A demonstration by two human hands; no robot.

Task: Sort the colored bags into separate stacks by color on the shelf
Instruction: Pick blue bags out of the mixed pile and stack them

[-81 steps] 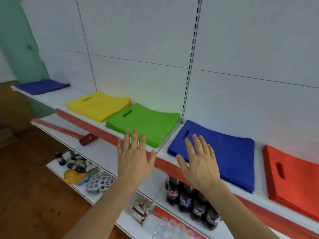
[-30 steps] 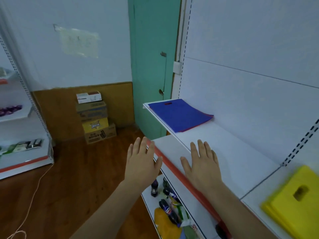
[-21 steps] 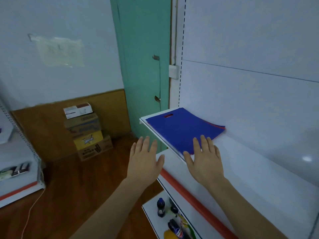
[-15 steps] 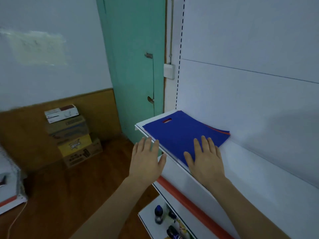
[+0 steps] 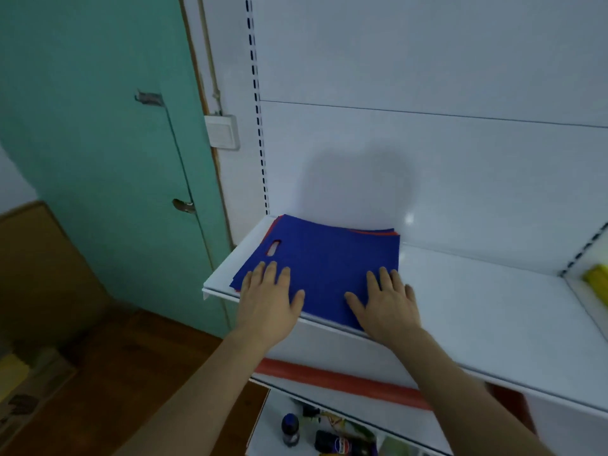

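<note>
Looking largest to smallest:
Shelf (image 5: 477, 301): white, flat, glossy; its right end runs out of view, its front lip partly covered by both forearms.
Back panel (image 5: 427, 159): smooth white sheet with a slotted upright at its left and a soft shadow above the stack.
Door (image 5: 98, 143): teal, flat, left of the shelf, cut off at the top.
Floor (image 5: 115, 373): brown wood; blurred boxes at the lower left, too dim to read.
Bags (image 5: 329, 258): thin flat stack at the shelf's left end, blue on top with an oval handle slot; red slivers peek out at the back and left edges; how many lie beneath cannot be told.
Red strip (image 5: 345, 380): trim on the shelf below, partly behind the arms.
Left hand (image 5: 269, 301): fingers straight and slightly spread, lying flat on the stack's front left corner.
Right hand (image 5: 385, 304): fingers straight, flat on the front right corner, hiding that edge.
Bottles (image 5: 332, 439): dark, on a lower shelf, cut off by the frame's bottom.
Yellow bags (image 5: 597, 281): only a blurred sliver at the right edge.
</note>
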